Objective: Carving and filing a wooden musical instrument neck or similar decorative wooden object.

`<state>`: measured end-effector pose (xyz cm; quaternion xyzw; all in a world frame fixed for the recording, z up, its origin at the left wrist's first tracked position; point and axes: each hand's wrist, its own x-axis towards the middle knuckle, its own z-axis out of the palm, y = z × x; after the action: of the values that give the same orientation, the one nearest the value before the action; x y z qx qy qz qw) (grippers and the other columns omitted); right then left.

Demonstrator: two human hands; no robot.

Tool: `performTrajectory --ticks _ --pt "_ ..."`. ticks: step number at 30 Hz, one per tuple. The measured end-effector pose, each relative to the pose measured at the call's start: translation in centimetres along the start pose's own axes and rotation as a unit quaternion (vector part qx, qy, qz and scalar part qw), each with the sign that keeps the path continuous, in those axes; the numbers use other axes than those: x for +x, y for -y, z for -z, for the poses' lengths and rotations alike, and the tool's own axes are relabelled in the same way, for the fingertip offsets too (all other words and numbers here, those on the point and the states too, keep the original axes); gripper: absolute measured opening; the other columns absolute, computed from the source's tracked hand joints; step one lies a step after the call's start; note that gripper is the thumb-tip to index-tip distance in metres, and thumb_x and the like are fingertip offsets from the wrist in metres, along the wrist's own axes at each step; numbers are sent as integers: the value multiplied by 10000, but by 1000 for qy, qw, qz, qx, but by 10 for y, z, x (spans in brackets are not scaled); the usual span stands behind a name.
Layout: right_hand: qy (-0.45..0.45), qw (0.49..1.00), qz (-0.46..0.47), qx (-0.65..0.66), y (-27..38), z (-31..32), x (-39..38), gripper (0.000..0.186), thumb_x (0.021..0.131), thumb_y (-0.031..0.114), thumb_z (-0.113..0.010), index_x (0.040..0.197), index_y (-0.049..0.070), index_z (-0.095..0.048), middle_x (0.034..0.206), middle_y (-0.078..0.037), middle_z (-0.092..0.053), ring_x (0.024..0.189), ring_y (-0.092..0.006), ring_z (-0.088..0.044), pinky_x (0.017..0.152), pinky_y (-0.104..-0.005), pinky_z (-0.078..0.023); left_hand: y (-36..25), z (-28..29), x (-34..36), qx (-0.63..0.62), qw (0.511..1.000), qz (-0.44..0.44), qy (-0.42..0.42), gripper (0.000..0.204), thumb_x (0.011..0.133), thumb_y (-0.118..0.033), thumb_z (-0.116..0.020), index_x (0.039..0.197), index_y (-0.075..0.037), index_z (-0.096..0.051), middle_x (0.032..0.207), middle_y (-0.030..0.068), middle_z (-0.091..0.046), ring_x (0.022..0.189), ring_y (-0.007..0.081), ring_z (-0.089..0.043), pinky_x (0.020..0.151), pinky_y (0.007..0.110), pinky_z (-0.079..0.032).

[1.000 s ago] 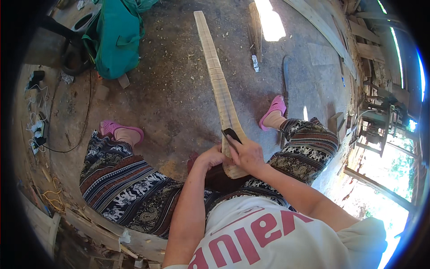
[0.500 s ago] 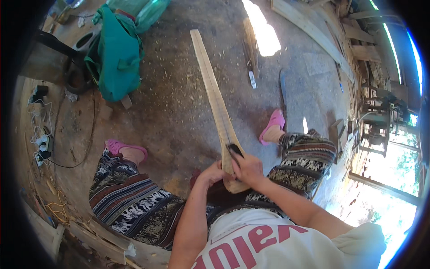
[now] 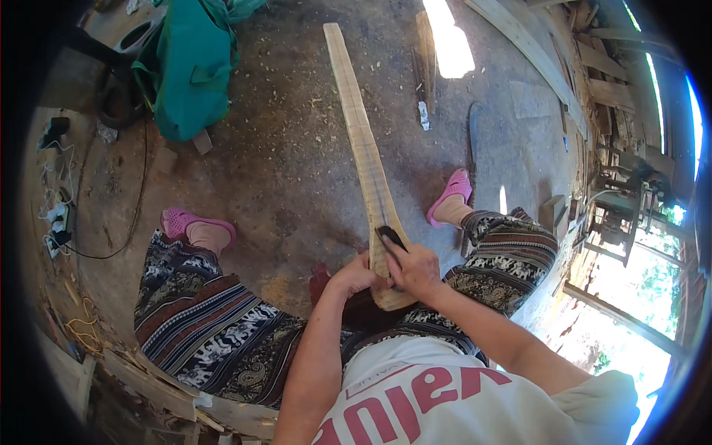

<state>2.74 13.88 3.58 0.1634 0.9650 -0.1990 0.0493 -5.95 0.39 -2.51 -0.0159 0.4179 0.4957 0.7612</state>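
Observation:
A long pale wooden piece, narrow at the far end and wider near me, slants up from my lap with a dark line along it. My left hand grips its near part from the left side. My right hand is closed around a dark, narrow tool that lies against the wood just above the wide end; what kind of tool is unclear. Beneath the wood, a dark red object is partly hidden between my legs.
Pink sandals are on my feet. A green bag and a power strip with cables lie left. Rightward are a long dark curved strip, planks and a metal machine. Wood shavings dot the floor.
The view has bobbed down and back up. Both hands keep their grips near the wide end; the dark tool and right hand have shifted only slightly against the wood.

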Motion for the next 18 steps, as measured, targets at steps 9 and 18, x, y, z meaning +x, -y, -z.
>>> performTrajectory --ticks 9,18 --pt "-2 992 -117 -41 -71 -90 141 175 873 221 -564 986 102 -625 769 -193 -647 753 -397 -641 664 -500 -487 34 17 34 252 946 -46 -197 176 749 -185 -724 912 -141 -674 930 139 -694 952 333 -657 847 412 -503" --pt "-49 954 -198 218 -64 21 83 277 861 257 -639 955 -1 -611 775 -206 -650 705 -343 -645 639 -393 -480 9 62 57 225 831 79 -503 203 794 -254 -700 922 -104 -648 983 151 -694 958 352 -652 827 439 -507"
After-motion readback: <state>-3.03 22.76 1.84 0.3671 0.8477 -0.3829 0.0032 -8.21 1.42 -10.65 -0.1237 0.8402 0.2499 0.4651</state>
